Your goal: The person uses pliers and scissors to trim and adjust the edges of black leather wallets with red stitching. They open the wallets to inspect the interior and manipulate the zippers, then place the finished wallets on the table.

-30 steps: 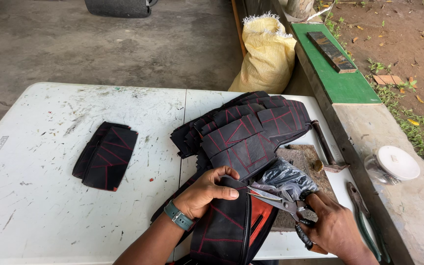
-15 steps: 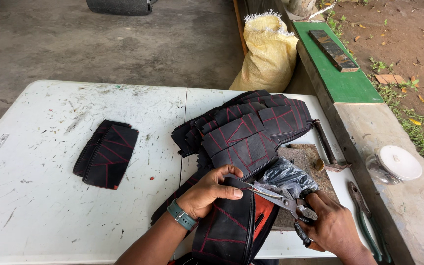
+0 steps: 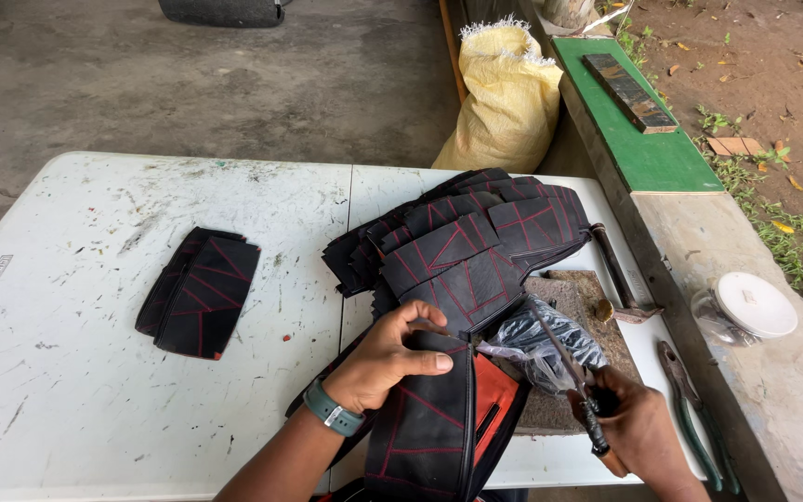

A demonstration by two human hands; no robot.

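Note:
My left hand (image 3: 392, 358) presses down on the top edge of a black leather piece with red stitching and an orange lining (image 3: 439, 418), at the table's near edge. My right hand (image 3: 638, 432) grips the dark handles of a pair of scissors (image 3: 564, 367), whose blades point up and left toward the piece. A crumpled clear plastic bag (image 3: 550, 344) lies between the two hands.
A heap of black pieces with red stitching (image 3: 467, 246) lies mid-table, and a small stack (image 3: 199, 293) at the left. A hammer (image 3: 620, 279) and stone slab (image 3: 597, 307) sit right. Pliers (image 3: 690, 409) and a lidded jar (image 3: 745, 307) rest on the concrete ledge. A yellow sack (image 3: 504, 98) stands behind.
My right hand has drawn back toward me with the scissors, their blades now raised and pointing up-left. My left hand has stayed on the piece.

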